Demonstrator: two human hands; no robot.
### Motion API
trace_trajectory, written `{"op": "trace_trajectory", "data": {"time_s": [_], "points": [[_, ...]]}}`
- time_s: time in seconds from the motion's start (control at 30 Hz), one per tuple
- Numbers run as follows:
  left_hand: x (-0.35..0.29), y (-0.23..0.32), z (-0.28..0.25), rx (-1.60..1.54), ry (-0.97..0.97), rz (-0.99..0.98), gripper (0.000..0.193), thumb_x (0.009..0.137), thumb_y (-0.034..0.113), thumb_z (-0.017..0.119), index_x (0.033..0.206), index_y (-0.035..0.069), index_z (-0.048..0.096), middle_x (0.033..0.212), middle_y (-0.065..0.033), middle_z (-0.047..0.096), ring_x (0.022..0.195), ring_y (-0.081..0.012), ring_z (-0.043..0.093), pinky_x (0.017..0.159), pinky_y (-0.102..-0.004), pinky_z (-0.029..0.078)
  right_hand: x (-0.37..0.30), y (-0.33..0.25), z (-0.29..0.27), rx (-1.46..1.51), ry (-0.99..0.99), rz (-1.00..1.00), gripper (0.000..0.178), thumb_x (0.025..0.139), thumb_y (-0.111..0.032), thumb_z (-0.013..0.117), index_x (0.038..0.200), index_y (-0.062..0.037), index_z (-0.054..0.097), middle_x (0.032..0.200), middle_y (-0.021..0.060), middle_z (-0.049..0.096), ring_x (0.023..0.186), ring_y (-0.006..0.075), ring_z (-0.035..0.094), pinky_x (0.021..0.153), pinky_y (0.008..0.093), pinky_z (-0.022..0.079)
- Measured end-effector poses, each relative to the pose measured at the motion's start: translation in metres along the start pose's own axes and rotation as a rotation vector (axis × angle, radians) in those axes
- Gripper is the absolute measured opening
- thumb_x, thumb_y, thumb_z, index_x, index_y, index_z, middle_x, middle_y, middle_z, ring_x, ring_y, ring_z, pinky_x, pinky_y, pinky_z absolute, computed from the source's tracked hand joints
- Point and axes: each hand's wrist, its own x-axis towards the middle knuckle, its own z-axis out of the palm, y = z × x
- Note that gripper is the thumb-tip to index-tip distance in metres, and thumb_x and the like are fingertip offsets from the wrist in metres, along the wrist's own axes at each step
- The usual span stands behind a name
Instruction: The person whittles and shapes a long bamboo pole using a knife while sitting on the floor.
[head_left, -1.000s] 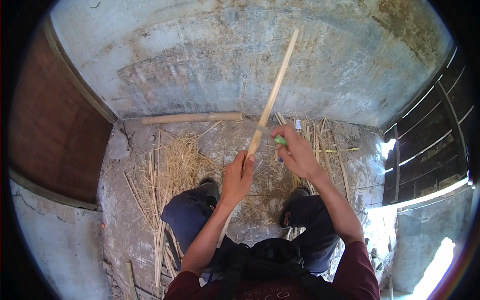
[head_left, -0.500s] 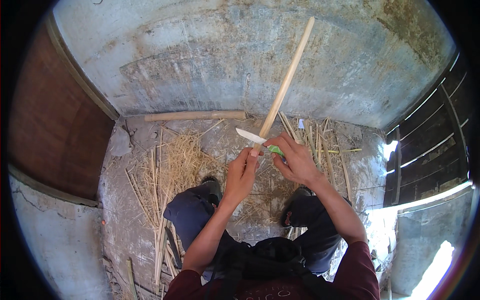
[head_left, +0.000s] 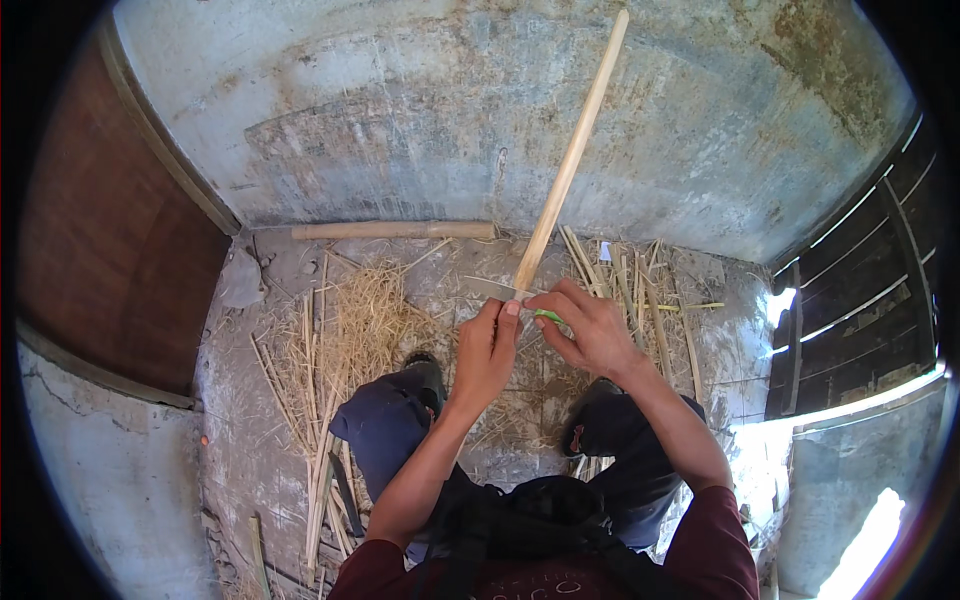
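A long, pale bamboo strip points away from me, its far end high against the wall. My left hand is closed on its near end, thumb on top. In my right hand is a knife with a green handle, most of which the fingers hide. The blade points left and lies across the strip just beyond my left fingertips, seen nearly edge-on. Both hands are close together, above and between my knees.
Pale shavings and thin strips litter the floor at left. More strips lie at right. A thick bamboo pole rests along the foot of the stained wall. A brown panel stands left, dark slats right.
The knife has come nearer to my left hand along the strip, and its blade has turned from flat to nearly edge-on. The strip's far end sits slightly higher in view.
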Motion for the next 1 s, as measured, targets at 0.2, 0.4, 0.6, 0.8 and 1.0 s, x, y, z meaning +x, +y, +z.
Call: {"op": "trace_trajectory", "data": {"time_s": [0.2,0.4,0.6,0.8,1.0], "points": [[0.001,-0.002,-0.001,-0.028,-0.027,0.039,0.033,0.119,0.027,0.05,0.106,-0.001,0.062,0.067,-0.0069,0.054,0.057,-0.014,0.049,0.055,-0.036,0.04,0.0,0.005,-0.003,0.024,0.056,-0.032,0.03,0.091,-0.004,0.079,0.12,-0.0123,0.074,0.095,0.0081,0.067,0.071,0.0303,0.07,0.059,0.042,0.055],[0.0,0.007,0.002,0.051,0.041,0.062,0.033,0.118,0.024,0.054,0.098,-0.001,0.061,0.065,-0.0062,0.053,0.057,-0.0124,0.047,0.054,-0.0353,0.038,-0.001,0.003,-0.005,-0.016,0.074,-0.085,0.03,0.089,-0.002,0.079,0.118,-0.0112,0.077,0.092,0.0075,0.064,0.068,0.0271,0.068,0.057,0.0412,0.054],[0.0,0.002,0.005,0.025,0.076,0.097,0.032,0.116,0.024,0.059,0.099,-0.003,0.067,0.064,-0.0047,0.05,0.058,-0.0089,0.041,0.053,-0.034,0.034,-0.003,0.006,-0.009,-0.042,0.1,-0.124,0.04,0.085,-0.005,0.081,0.124,-0.0156,0.077,0.092,0.0058,0.066,0.062,0.025,0.069,0.053,0.0387,0.055],[0.0,0.0,0.007,0.036,0.093,0.101,0.031,0.115,0.024,0.061,0.104,-0.003,0.071,0.063,-0.0039,0.045,0.058,-0.0078,0.038,0.052,-0.0342,0.031,-0.004,0.004,-0.013,-0.121,0.106,-0.138,0.042,0.084,-0.006,0.082,0.124,-0.0167,0.078,0.089,0.0051,0.063,0.059,0.0233,0.067,0.051,0.0375,0.054],[0.001,0.004,0.011,0.029,0.114,0.11,0.031,0.115,0.024,0.06,0.104,-0.003,0.071,0.063,-0.0039,0.045,0.059,-0.0075,0.038,0.052,-0.0336,0.03,-0.003,0.001,-0.02,-0.22,0.121,-0.177,0.043,0.083,-0.009,0.084,0.125,-0.0177,0.078,0.089,0.0048,0.064,0.061,0.0226,0.067,0.052,0.0379,0.055]]}}
